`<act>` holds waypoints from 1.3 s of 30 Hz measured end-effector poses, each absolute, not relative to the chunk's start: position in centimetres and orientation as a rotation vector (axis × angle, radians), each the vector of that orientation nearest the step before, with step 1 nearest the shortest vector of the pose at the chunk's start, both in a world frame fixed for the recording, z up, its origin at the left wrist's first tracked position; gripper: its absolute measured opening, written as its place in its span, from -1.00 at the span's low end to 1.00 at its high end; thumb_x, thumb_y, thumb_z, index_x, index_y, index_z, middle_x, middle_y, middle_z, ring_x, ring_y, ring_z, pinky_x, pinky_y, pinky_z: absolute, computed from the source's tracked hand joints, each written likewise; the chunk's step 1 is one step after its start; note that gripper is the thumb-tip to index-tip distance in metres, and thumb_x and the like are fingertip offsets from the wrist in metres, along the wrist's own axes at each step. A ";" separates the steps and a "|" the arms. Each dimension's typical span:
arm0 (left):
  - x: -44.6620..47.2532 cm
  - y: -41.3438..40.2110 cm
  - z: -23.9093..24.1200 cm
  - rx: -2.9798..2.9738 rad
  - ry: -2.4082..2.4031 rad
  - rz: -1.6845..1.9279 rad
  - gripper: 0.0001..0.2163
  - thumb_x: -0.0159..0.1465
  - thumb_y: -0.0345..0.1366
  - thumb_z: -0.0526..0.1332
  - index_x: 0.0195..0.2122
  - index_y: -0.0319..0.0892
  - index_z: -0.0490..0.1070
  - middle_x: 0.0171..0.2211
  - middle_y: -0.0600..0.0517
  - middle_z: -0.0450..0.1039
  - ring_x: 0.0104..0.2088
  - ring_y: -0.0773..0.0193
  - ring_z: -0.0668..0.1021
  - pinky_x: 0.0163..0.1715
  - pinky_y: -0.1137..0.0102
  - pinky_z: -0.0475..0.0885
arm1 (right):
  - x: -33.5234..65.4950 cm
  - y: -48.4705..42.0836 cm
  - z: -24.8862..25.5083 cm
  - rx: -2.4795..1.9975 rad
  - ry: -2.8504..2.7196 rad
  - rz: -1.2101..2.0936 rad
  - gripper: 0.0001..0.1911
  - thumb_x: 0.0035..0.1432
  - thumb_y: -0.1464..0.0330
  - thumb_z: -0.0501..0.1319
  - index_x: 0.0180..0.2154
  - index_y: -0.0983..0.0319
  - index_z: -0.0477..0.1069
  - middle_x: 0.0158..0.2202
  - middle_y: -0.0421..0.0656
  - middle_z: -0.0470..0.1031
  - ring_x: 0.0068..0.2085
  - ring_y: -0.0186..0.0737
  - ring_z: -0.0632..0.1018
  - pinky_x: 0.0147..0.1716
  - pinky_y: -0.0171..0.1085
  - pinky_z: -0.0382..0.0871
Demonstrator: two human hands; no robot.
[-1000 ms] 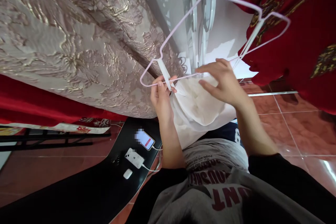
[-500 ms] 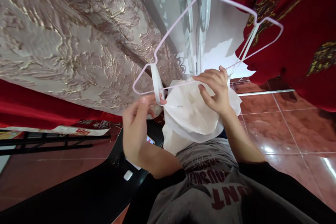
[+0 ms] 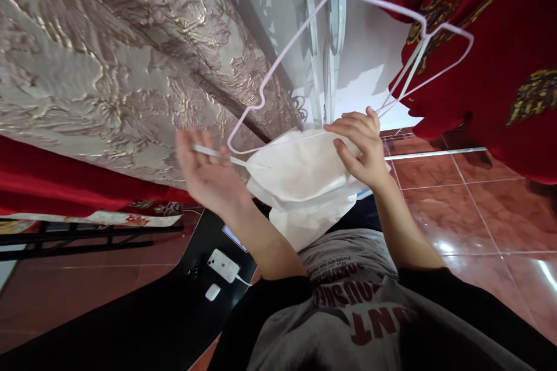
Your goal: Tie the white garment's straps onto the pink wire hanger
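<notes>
A pale pink clothes hanger (image 3: 300,29) hangs in front of me. A thin white strap loops over its right notch, and its left notch is bare. My left hand (image 3: 215,177) is left of the hanger, palm up and partly blurred, with a white strap (image 3: 235,160) caught across its fingers and pulled taut. That strap runs to a white fabric garment (image 3: 300,168) hanging under the bar, its lower part near my lap. My right hand (image 3: 361,145) has its fingers stretched along the hanger's lower bar, thumb apart; the contact is partly hidden.
Floral embroidered fabric (image 3: 117,87) hangs at left, and red gold-trimmed fabric (image 3: 491,81) at right. A white metal frame (image 3: 328,87) stands behind the hanger. On a black surface (image 3: 165,295) lie a phone (image 3: 223,265) with a cable and a small white case (image 3: 213,292).
My left hand has moved left with the strap, which has come off the hanger's left notch. The white garment has shifted left. My right hand has barely moved.
</notes>
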State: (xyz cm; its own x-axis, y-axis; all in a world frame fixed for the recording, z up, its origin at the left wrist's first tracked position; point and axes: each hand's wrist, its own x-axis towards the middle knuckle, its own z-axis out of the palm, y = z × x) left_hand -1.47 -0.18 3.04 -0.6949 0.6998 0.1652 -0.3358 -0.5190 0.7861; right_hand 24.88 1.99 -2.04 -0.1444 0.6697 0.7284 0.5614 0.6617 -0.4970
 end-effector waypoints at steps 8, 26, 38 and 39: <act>4.6 -0.1 0.7 0.843 0.858 1.836 -0.76 0.31 -0.11 0.47 -0.14 -0.05 0.49 -0.17 -0.01 0.69 -0.04 0.17 0.74 -0.25 0.46 0.57 | 23.9 0.6 -1.4 -0.925 -1.754 0.191 -0.59 0.41 0.33 0.23 0.21 -0.16 0.49 0.18 -0.24 0.63 0.31 0.00 0.57 0.47 0.32 0.26; 4.8 0.7 0.2 0.932 0.949 1.880 -0.67 0.32 0.03 0.45 -0.15 -0.04 0.41 -0.33 0.07 0.45 -0.16 0.26 0.71 -0.41 0.56 0.51 | 28.1 1.8 3.5 -0.954 -1.320 0.392 -0.79 0.32 0.26 0.33 -0.03 0.03 0.66 -0.26 -0.19 0.68 -0.37 -0.23 0.60 -0.41 -0.17 0.52; 4.9 0.6 -0.1 0.881 0.814 1.795 -0.66 0.27 0.00 0.51 -0.17 -0.07 0.46 -0.36 0.09 0.46 -0.17 0.26 0.71 -0.43 0.56 0.54 | 31.3 7.7 3.8 -0.495 -0.960 -0.242 -0.67 0.34 0.28 0.42 0.08 -0.20 0.67 0.11 -0.39 0.68 0.22 -0.12 0.69 -0.07 -0.26 0.65; 4.6 0.6 -0.1 0.887 0.804 1.800 -0.67 0.28 -0.01 0.51 -0.17 -0.07 0.46 -0.36 0.09 0.46 -0.18 0.26 0.71 -0.43 0.56 0.55 | 31.2 7.4 3.6 -0.515 -0.977 -0.222 -0.66 0.33 0.29 0.42 0.08 -0.20 0.67 0.11 -0.40 0.69 0.25 -0.11 0.67 -0.03 -0.23 0.66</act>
